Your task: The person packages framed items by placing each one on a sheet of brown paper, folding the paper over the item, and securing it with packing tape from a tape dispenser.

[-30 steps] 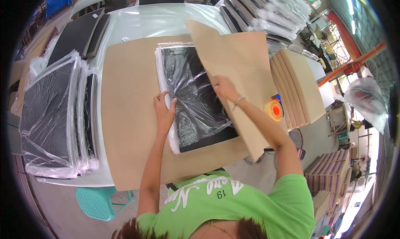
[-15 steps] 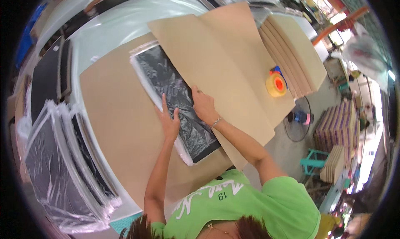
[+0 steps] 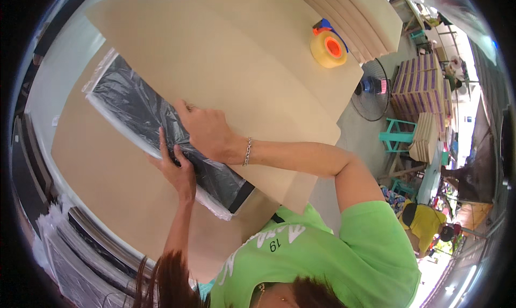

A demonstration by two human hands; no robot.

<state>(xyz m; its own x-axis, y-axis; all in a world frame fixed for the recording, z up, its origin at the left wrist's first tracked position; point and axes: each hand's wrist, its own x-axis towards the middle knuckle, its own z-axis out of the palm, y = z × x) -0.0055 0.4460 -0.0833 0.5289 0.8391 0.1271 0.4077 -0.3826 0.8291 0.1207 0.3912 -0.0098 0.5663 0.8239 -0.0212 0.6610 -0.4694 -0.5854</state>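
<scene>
A long black panel (image 3: 129,96) in clear plastic lies slantwise on a large brown cardboard sheet (image 3: 91,147). The sheet's right side is folded over as a broad flap (image 3: 258,61), covering the panel's right edge. My left hand (image 3: 180,176) rests at the panel's near-left edge, fingers apart, two fingertips on the plastic. Across the panel from it, my right hand (image 3: 212,133) is closed at the flap's edge with its fingers curled; the hand itself hides part of that grip. A bracelet (image 3: 248,151) circles my right wrist.
A yellow tape roll in a dispenser (image 3: 328,48) sits on the flap's far right. Stacked brown boards (image 3: 360,18) stand beyond it. Plastic-wrapped panels (image 3: 91,265) lean at the lower left. A floor fan (image 3: 371,88), a green stool (image 3: 398,136) and a person in yellow (image 3: 424,222) are to the right.
The view has shifted, moving the panel, flap and tape left and upward in the picture. My right hand's fingers have curled in at the flap's edge. My left hand stays at the panel's edge.
</scene>
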